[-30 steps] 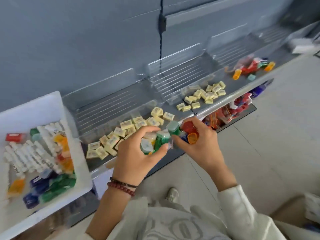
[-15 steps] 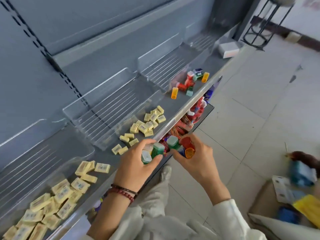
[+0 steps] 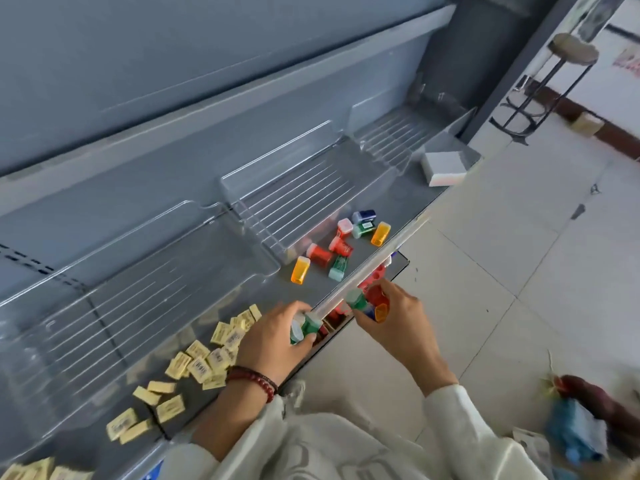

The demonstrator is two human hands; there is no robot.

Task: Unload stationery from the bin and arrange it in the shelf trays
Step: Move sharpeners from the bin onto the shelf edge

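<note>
Head view: a grey shelf [image 3: 412, 199] runs from near left to far right, backed by a plain grey panel [image 3: 207, 64]. Three clear ribbed trays stand along its back: a left tray [image 3: 138, 271], a middle tray [image 3: 294, 199] and a far tray [image 3: 391, 133].

Small yellow blocks [image 3: 214, 355] lie scattered on the shelf at the front of the left tray; whether any lie inside it cannot be told. Loose coloured pieces [image 3: 332, 251], red, green, orange and blue, lie tumbled on the shelf at the mouth of the middle tray. A white box [image 3: 445, 168] sits at the far right end of the shelf.

The left hand [image 3: 273, 336], with a bead bracelet [image 3: 252, 377] on its wrist, is at the shelf's front edge. Its fingers curl round pale-capped green pieces [image 3: 304, 327]. The right hand [image 3: 398, 323] is just right of the front edge, above a lower shelf [image 3: 375, 275] stocked with red items. It clutches a bunch of green, red and orange pieces [image 3: 372, 301].

To the right is a pale tiled floor [image 3: 519, 254]. A black-legged stool [image 3: 547, 84] stands far right near a wall with a dark skirting. At the near right lies a blurred blue and brown thing [image 3: 575, 434].
</note>
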